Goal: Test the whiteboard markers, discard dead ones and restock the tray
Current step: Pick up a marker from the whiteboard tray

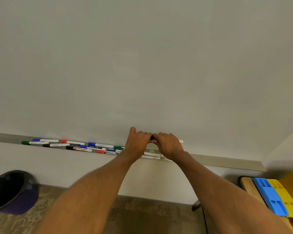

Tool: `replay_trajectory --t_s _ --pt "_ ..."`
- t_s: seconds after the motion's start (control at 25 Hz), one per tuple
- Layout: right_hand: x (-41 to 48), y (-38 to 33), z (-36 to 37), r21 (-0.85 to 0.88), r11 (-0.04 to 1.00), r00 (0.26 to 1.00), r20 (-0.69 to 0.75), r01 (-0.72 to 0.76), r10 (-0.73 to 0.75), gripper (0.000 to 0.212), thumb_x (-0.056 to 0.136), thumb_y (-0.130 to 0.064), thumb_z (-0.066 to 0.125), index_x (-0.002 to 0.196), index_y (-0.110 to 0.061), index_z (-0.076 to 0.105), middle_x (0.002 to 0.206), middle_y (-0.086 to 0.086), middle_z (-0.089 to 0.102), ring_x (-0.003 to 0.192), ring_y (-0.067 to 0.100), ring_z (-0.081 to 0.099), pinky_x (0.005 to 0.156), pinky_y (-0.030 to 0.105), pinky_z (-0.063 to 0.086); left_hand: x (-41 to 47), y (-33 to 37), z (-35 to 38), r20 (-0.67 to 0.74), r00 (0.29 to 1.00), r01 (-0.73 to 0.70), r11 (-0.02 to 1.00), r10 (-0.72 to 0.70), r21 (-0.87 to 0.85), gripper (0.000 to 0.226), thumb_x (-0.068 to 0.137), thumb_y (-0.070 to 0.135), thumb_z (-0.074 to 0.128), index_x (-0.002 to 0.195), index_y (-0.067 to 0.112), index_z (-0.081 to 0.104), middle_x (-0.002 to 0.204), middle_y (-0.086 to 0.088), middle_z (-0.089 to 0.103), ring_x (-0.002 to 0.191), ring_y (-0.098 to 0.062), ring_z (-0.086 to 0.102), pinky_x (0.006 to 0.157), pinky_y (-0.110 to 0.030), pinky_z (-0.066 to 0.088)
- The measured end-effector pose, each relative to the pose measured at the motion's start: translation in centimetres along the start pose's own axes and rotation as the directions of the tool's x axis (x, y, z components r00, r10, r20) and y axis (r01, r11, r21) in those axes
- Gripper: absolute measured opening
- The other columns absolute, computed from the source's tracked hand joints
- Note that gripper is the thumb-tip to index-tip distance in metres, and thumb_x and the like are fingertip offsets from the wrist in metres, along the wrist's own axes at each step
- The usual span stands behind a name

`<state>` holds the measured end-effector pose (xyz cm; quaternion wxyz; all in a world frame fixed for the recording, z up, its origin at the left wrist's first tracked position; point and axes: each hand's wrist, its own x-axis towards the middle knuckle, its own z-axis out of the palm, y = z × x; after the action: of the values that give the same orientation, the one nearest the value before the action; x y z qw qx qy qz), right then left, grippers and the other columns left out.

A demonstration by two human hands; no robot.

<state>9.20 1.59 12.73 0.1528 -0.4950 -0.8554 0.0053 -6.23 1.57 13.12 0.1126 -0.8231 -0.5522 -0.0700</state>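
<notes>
Fingers (143, 134) of the left hand (137, 143) and right hand (167, 145) grip one marker (181, 141) just above the tray (226, 162), seemingly uncapping it; the whiteboard (142, 65) is bare, so testing looks barely begun, with other markers (100, 145) waiting.

tray (226, 163) right end: free passage | tray left: markers (100, 144) piled, blocking

Both hands wrap the held marker (181, 141) just above the tray (226, 162), so only a dark sliver, probably its cap, and a white end past the right hand (167, 146) show. In the tray, two white barrels (153, 154) slip under the left hand (137, 144), cap colours hidden, and the loose markers' (98, 145) print is too small to read. Below the tray's left end, the dark bin (10, 191) is blurred and clipped by the frame edge.
</notes>
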Motion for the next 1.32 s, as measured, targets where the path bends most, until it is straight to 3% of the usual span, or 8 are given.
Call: replay_trajectory --t_s 0.32,0.44,0.52,0.68,0.84,1.0,1.16,1.32 --pt "2.2 -2.7 -3.8 -0.227 0.963 0.983 -0.148 -0.144 0.112 0.051 0.095 -0.057 0.017 0.133 -0.037 0.044 0.084 0.001 0.066 0.068 0.021 0.062 0.058 0.028 0.043 1.4 -3.8 -4.0 -0.114 0.992 -0.064 0.998 0.063 -0.001 0.019 0.102 0.030 0.043 0.117 0.025 0.054 0.096 0.004 0.066 0.086 -0.018 0.055 0.080 -0.033 0.021" --pt "3.6 -3.4 -5.6 -0.013 0.981 0.959 -0.213 -0.196 0.188 0.056 0.094 -0.058 0.029 0.134 -0.021 0.040 0.102 0.005 0.067 0.086 0.024 0.064 0.071 0.037 0.052 1.6 -5.1 -5.3 -0.293 0.953 -0.075 0.997 0.080 0.029 0.013 0.085 0.025 0.072 0.093 0.023 0.062 0.079 0.005 0.064 0.070 -0.016 0.056 0.068 -0.032 0.020" --pt "4.6 -3.6 -7.5 0.164 0.968 0.935 -0.272 -0.190 0.230 0.040 0.097 -0.041 0.041 0.124 -0.012 0.041 0.105 0.011 0.063 0.088 0.027 0.060 0.076 0.040 0.050 2.8 -6.0 -6.4 -0.449 0.888 -0.101 0.994 0.104 0.031 0.017 0.078 0.027 0.077 0.088 0.020 0.065 0.077 0.003 0.065 0.066 -0.018 0.057 0.064 -0.032 0.019" --pt "6.8 -3.2 -12.6 0.171 0.983 0.910 -0.393 -0.071 0.134 0.025 0.090 -0.008 0.042 0.114 -0.006 0.043 0.098 0.009 0.053 0.084 0.025 0.050 0.076 0.038 0.042 6.0 -7.6 -11.3 -0.686 0.722 -0.074 0.996 0.092 0.056 0.014 0.091 0.028 0.058 0.099 0.017 0.064 0.098 0.001 0.063 0.084 -0.020 0.059 0.072 -0.033 0.027" --pt "9.8 -2.9 -18.9 0.203 0.979 0.807 -0.581 0.020 0.104 0.034 0.093 -0.005 0.041 0.127 -0.010 0.042 0.114 0.007 0.053 0.097 0.019 0.052 0.086 0.034 0.046 9.5 -9.0 -17.4 -0.805 0.571 -0.097 0.987 0.164 0.132 0.027 0.096 0.026 0.045 0.114 0.013 0.061 0.126 -0.004 0.059 0.112 -0.022 0.053 0.082 -0.035 0.034" --pt "11.5 -3.1 -25.5 0.196 0.977 0.680 -0.728 0.080 0.091 0.030 0.100 -0.025 0.039 0.129 -0.029 0.033 0.097 -0.009 0.052 0.068 -0.001 0.051 0.064 0.016 0.039 13.2 -10.2 -24.3 -0.869 0.447 -0.102 0.977 0.214 0.188 0.034 0.099 0.024 0.045 0.124 0.006 0.059 0.139 -0.009 0.052 0.126 -0.026 0.050 0.096 -0.039 0.038" --pt "12.8 -2.3 -30.3 0.145 0.981 0.486 -0.872 0.129 0.064 0.021 0.099 -0.023 0.043 0.118 -0.021 0.051 0.096 -0.006 0.058 0.073 0.005 0.055 0.065 0.022 0.043 16.0 -10.3 -29.8 -0.901 0.369 -0.103 0.974 0.227 0.203 0.042 0.096 0.019 0.052 0.132 -0.001 0.052 0.139 -0.017 0.050 0.131 -0.029 0.046 0.109 -0.043 0.037" --pt "13.4 -1.5 -34.0 0.142 0.964 0.385 -0.922 0.223 0.046 0.044 0.084 -0.015 0.055 0.127 -0.022 0.050 0.109 -0.008 0.059 0.085 0.008 0.058 0.068 0.022 0.049 18.4 -9.6 -33.3 -0.907 0.358 -0.124 0.974 0.220 0.187 0.050 0.090 0.006 0.062 0.135 -0.007 0.045 0.141 -0.023 0.045 0.133 -0.034 0.042 0.112 -0.044 0.032"
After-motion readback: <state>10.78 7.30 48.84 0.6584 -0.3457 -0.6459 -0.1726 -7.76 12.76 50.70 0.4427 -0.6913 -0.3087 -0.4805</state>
